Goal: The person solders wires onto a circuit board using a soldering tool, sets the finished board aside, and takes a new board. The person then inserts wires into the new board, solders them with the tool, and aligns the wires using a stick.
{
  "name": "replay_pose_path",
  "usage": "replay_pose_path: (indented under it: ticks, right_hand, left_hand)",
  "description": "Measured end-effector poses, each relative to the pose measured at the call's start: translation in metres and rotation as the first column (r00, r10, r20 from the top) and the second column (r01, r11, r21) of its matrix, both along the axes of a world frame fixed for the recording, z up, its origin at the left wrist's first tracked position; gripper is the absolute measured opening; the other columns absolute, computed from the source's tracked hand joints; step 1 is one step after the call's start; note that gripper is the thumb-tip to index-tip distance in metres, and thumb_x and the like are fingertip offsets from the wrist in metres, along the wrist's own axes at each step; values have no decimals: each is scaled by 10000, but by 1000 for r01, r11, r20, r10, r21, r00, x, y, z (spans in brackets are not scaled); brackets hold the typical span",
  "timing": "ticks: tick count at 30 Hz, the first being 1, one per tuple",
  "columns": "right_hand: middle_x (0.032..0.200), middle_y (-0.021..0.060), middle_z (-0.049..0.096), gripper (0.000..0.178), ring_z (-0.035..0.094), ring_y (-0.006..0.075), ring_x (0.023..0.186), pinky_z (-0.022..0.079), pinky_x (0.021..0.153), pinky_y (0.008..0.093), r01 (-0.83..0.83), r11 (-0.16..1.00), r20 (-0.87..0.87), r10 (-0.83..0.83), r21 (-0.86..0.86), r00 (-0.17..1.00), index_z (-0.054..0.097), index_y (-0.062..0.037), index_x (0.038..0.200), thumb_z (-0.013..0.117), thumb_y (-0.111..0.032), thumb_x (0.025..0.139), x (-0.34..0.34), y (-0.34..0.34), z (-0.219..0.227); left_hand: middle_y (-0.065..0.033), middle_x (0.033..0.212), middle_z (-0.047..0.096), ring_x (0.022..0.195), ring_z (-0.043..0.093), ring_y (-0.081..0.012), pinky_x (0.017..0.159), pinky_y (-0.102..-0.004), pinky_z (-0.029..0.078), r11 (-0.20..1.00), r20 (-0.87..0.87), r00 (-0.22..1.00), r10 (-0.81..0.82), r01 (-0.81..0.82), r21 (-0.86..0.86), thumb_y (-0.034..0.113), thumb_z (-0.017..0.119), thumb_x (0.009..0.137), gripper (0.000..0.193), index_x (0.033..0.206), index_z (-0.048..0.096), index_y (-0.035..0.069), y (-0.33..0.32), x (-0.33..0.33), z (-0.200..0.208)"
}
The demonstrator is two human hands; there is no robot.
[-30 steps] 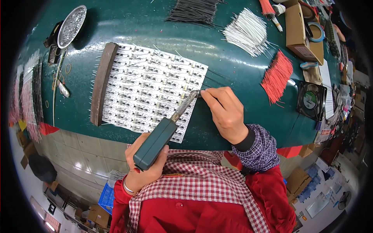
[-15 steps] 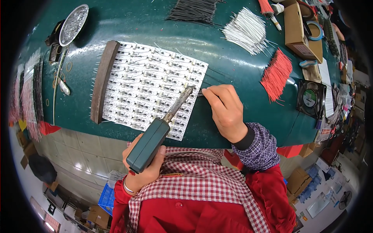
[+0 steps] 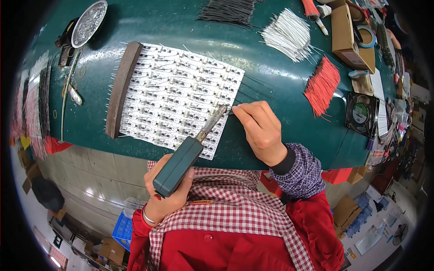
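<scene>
My left hand (image 3: 168, 192) is wrapped round the dark green body of a soldering gun (image 3: 179, 166). Its blackened tip reaches up and right to the right edge of a white circuit board panel (image 3: 190, 58), which carries rows of small components and thin wires. Just beyond that edge, my right hand (image 3: 262, 131) is closed in a pinch, fingertips close to the iron's tip. A thin dark wire seems to lie between them, mostly hidden by the fingers. Other black wires (image 3: 257, 83) stick out from the same edge. A brown bar (image 3: 123, 90) lies across the panel's left side.
Bundles of black wires (image 3: 228, 11), white wires (image 3: 288, 35) and red wires (image 3: 322, 88) lie at the back and right. A small fan (image 3: 361, 114) and an open cardboard box (image 3: 350, 40) are at the right. A metal dish (image 3: 89, 23) stands at the back left.
The soldering gun and my left hand have shifted slightly right and up. The panel with its bar has moved a little, and my right fingertips sit slightly lower and further left.
</scene>
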State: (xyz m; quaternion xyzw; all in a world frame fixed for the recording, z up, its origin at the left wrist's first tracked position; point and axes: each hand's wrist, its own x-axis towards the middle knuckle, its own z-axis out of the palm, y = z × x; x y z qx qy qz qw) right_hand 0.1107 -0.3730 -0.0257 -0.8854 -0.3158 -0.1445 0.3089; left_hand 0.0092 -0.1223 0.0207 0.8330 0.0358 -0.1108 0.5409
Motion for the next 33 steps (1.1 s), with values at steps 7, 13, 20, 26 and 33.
replay_pose_path:
  ticks: [7,13,20,26,33]
  right_hand:
    - [965,126,630,371,614,276,819,527,672,355,-7,1000,7,7,-30,1000,635,62,1051,665,-1,687,0,1,0]
    - [949,131,652,397,626,288,811,527,665,359,27,1000,-39,-28,-11,999,670,50,1042,669,101,648,-2,3,3]
    - [959,124,628,353,616,278,824,530,675,357,24,999,2,-24,-44,1000,639,55,1040,667,11,690,-3,3,0]
    - [959,129,641,365,624,278,808,530,661,349,31,999,37,-32,31,999,653,63,1042,686,28,680,-15,6,1]
    - [957,128,645,357,623,270,804,528,655,345,6,1000,-2,-6,6,1000,652,69,1035,687,27,683,-17,5,1]
  left_hand:
    - [-142,864,668,659,661,-228,588,-309,505,993,105,989,-104,98,61,-7,729,789,183,959,683,-56,1,6,2]
    - [-145,855,669,667,666,-233,593,-319,511,999,-90,995,42,-45,-30,2,733,794,176,955,692,-56,1,-9,-2]
    - [-182,916,699,741,703,-279,674,-331,550,989,-9,991,132,-132,-66,10,740,798,224,999,698,-77,4,-20,-7]
    - [-188,924,699,747,701,-283,672,-333,549,996,23,996,84,-83,-25,8,743,787,235,1002,698,-75,8,-24,-10]
    - [-174,914,690,723,690,-274,650,-333,541,999,49,998,44,-42,-29,-12,734,772,226,985,690,-73,5,-19,-4]
